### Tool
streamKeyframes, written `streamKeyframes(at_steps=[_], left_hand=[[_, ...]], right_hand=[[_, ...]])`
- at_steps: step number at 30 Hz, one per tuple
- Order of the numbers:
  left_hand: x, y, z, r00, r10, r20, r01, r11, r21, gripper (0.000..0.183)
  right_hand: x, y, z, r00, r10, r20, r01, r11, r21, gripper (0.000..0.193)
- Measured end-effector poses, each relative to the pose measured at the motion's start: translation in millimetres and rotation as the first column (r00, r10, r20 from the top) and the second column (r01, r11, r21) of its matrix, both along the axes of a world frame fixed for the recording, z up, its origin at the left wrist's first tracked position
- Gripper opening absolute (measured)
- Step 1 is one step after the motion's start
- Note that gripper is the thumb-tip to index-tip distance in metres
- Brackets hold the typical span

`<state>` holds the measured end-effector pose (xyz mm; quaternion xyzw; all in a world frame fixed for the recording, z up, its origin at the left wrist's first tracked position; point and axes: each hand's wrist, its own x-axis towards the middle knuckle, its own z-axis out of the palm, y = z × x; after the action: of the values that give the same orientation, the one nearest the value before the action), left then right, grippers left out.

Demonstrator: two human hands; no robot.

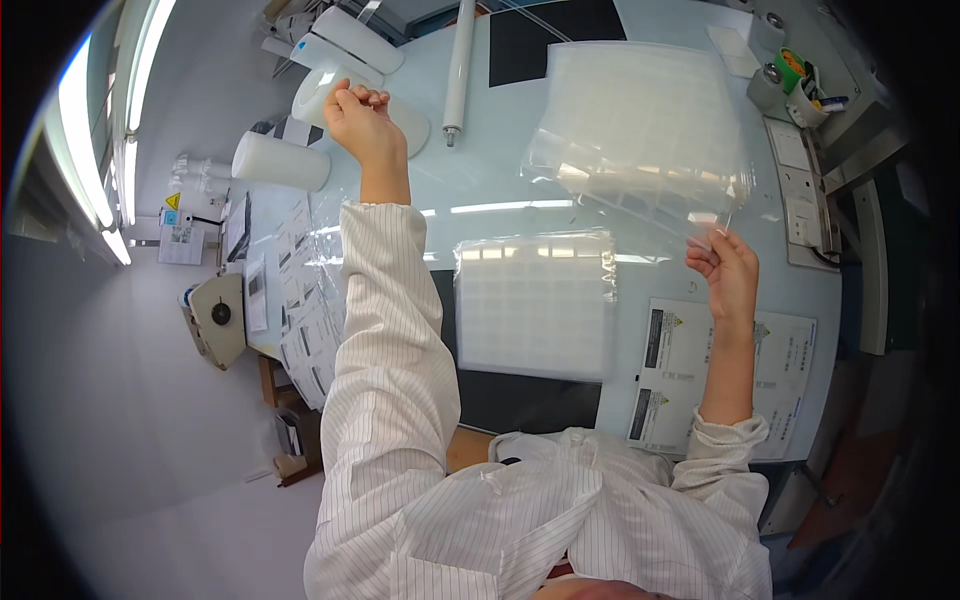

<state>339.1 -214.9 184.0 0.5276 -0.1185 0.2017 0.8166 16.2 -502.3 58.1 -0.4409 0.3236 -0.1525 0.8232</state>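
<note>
My left hand (366, 120) is raised at the far left, its fingers curled in front of a white roll (408, 122). Whether anything is pinched in those fingers I cannot make out. On the right, my right hand (728, 268) pinches the near corner of a clear plastic sheet (672, 205). That sheet comes off the front of a large stack of translucent sheets (640, 110) at the back right. Between my arms lies a second, neater stack of translucent sheets (535, 308) with a faint grid, resting on a black mat (530, 402).
Several white rolls (280, 162) stand at the back left beside a slim roller (458, 75). Printed sheets lie at left (305, 340) and under my right forearm (670, 345). Pen cups (805, 103) and a socket strip (797, 190) line the right edge.
</note>
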Motion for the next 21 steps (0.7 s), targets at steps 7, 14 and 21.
streamKeyframes(at_steps=[7, 14, 21], left_hand=[[18, 41, -22, 0.988, 0.022, -0.153, -0.042, 0.991, -0.126, 0.013], [30, 76, -26, 0.968, -0.024, -0.251, -0.042, 0.966, -0.256, 0.013], [16, 99, -25, 0.927, -0.216, -0.306, 0.060, 0.892, -0.448, 0.011]], right_hand=[[-12, -22, 0, 0.998, 0.028, -0.047, -0.030, 0.999, -0.042, 0.031], [-23, -39, -4, 0.998, 0.010, -0.067, -0.013, 0.999, -0.033, 0.032], [-26, -34, -5, 0.995, 0.032, -0.099, -0.033, 0.999, -0.016, 0.034]])
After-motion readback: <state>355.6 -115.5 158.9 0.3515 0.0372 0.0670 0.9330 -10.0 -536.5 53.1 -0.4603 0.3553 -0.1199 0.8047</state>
